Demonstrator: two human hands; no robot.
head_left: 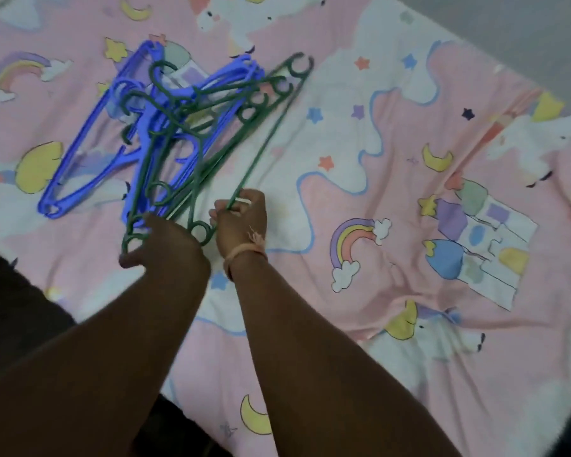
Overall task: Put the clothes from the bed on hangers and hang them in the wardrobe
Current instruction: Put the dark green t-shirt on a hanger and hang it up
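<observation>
covering most of the view, a pink cotton bedsheet printed with rainbows, moons, stars and unicorns [393, 153] lies slightly wrinkled over the bed. a dark strip [10, 301] runs along the lower left edge of the bed, too dim to identify. grey floor [524, 34] shows at the upper right corner.

a tangled pile of thin plastic clothes hangers sits on the sheet at upper left. blue plastic hangers [89, 140] fan out to the left side of the pile, dark green plastic hangers with round loops at their ends [264, 103] overlap them and reach to the right, hooks pointing toward the top of the view. no clothes or wardrobe in frame.

both bare forearms come in from the bottom edge and meet at the near end of the pile. left hand [168, 242] is blurred, fingers curled around the looped near ends of the green hangers, holding them. right hand [241, 216] just beside it, fingers closed in a pinch on the long straight bar of one green hanger, which runs up and away to the far loop. a thin peach thread band with a frayed knot [244, 250] circles the right wrist.
</observation>
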